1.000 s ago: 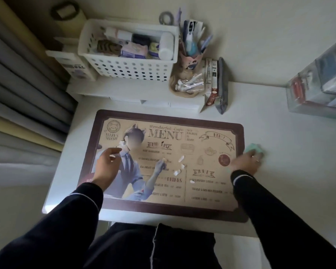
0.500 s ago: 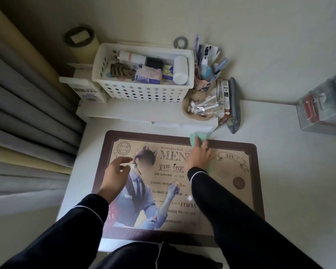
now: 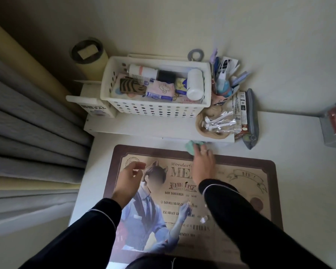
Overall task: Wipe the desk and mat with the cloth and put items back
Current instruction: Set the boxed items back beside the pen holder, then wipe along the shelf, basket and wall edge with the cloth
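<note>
head view looks down on a white desk (image 3: 308, 191) with a printed mat (image 3: 241, 171) headed "wonderf… me…", the rest covered by the right hand (image 3: 203, 165); lower lines read "main list", "beef burgundy", "bouillabaisse" and "escargot". small white scraps (image 3: 204, 219) lie on the mat beside the right sleeve.

the right arm reaches forward across the mat, palm down, fingers pressed together on a pale green cloth (image 3: 192, 147). the cloth sits under and just beyond those fingertips, on the strip of desk between the mat's far edge and a low white shelf (image 3: 144, 125). a ring shows on one finger.

the left hand (image 3: 129, 180) hovers over the mat's left part, wrist bent, fingers loosely curled and apart, holding nothing.

beyond the right fingertips, on the shelf, stands a white perforated basket (image 3: 155, 109) of bottles and packets; its labels are too blurred to read.
</note>
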### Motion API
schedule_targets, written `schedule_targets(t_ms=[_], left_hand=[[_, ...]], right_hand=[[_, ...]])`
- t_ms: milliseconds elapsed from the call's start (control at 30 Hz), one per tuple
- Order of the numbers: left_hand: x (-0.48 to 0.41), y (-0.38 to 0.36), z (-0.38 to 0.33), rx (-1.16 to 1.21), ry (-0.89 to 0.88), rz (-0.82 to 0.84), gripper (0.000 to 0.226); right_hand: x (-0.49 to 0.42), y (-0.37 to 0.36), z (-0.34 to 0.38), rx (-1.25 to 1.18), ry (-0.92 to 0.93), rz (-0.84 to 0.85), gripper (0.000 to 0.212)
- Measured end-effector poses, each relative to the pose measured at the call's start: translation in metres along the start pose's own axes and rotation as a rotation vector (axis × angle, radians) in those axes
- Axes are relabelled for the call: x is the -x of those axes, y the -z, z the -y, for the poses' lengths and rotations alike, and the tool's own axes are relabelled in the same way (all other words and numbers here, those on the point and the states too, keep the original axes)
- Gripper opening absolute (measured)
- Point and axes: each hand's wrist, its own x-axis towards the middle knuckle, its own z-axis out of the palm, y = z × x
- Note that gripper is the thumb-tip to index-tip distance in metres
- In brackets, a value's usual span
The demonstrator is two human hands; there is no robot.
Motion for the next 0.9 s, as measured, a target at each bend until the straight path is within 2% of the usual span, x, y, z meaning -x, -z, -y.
schedule_targets(t_ms=[67,133,233,333,400,533,633,700,833,867,900], left_hand=[[-0.002,-0.012,-0.005,0.023,-0.013,0.054,0.025],[-0.003,-0.022,-0.011,0.055,-0.030,0.109,0.025],[-0.005,-0.022,-0.017,0.043,-0.059,0.041,0.030],[-0.007,-0.015,-0.015,0.049,-0.029,-0.047,0.030],[-0.008,-0.014,-0.015,0.047,-0.015,-0.051,0.028],[-0.005,-0.027,-0.024,0.094,-0.053,-0.018,0.026],[-0.006,-0.050,-0.035,0.212,-0.003,0.052,0.028],[-0.008,-0.065,-0.046,0.194,-0.016,0.087,0.030],[-0.015,-0.087,-0.076,0.094,-0.164,0.096,0.020],[-0.019,-0.090,-0.085,0.092,-0.156,0.073,0.023],[-0.023,-0.093,-0.094,0.096,-0.135,0.054,0.027]], right_hand=[[0.011,-0.009,0.040,-0.039,0.062,0.053,0.071],[0.018,-0.018,0.076,-0.087,0.223,0.153,0.074],[0.011,-0.016,0.103,-0.074,0.459,0.368,0.065],[0.002,-0.008,0.080,-0.048,0.560,0.311,0.057],[-0.001,0.001,0.036,-0.094,0.478,0.249,0.051],[-0.007,0.018,-0.058,-0.073,0.119,0.090,0.061],[0.003,0.024,-0.076,-0.043,-0.068,0.048,0.063],[0.015,0.021,-0.064,-0.054,-0.039,0.071,0.062],[0.030,0.024,-0.030,-0.199,0.337,0.255,0.051],[0.028,0.029,-0.027,-0.273,0.356,0.275,0.049],[0.026,0.038,-0.026,-0.424,0.288,0.277,0.047]])
